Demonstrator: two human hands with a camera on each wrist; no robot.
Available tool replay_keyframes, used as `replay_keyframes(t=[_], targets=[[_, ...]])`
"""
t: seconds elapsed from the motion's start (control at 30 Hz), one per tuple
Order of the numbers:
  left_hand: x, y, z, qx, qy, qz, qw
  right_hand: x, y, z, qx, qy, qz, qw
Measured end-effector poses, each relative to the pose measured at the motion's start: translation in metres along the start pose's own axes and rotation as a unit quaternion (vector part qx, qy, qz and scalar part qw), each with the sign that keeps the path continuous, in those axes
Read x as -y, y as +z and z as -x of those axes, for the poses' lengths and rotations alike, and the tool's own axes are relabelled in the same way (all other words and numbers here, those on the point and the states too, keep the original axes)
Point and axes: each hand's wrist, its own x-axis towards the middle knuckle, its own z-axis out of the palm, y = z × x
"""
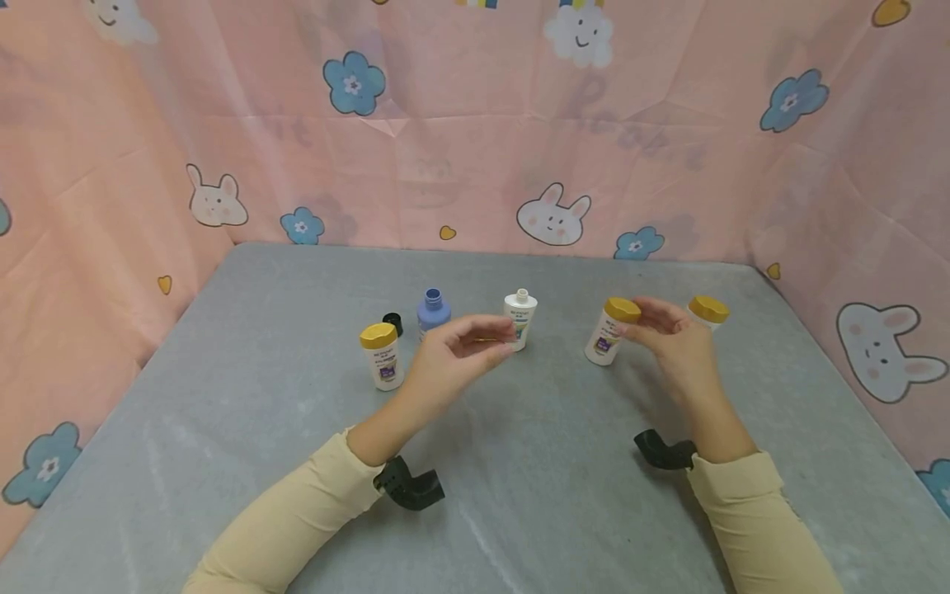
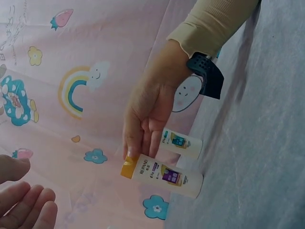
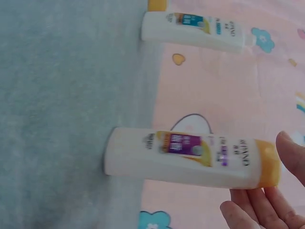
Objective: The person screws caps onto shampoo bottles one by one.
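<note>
My right hand (image 1: 679, 342) holds a white shampoo bottle (image 1: 604, 342) with a purple label, its thumb and fingers about the gold cap (image 3: 268, 163). That bottle stands upright on the grey table, its base on the surface in the right wrist view. My left hand (image 1: 460, 355) hovers over the middle of the table, thumb and fingers apart with nothing between them. Behind its fingertips is an uncapped white bottle (image 1: 521, 318) with a narrow neck. A blue bottle (image 1: 432, 312) with an open mouth is partly hidden behind the left hand.
A gold-capped white bottle (image 1: 383, 363) stands left of the left hand, with a black cap (image 1: 393, 322) behind it. Another gold-capped bottle (image 1: 708, 310) is partly hidden behind the right hand. A loose gold cap (image 3: 157, 5) lies near the uncapped bottle. Pink printed cloth surrounds the table.
</note>
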Motion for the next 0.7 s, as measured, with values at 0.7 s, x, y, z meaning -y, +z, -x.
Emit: replay_keyframes(t=[0.7], targets=[[0.023,-0.008,-0.021,-0.072,-0.036,-0.079,0.9937,0.035,0.022,0.034,-0.055,-0.136,0.017,0.989]])
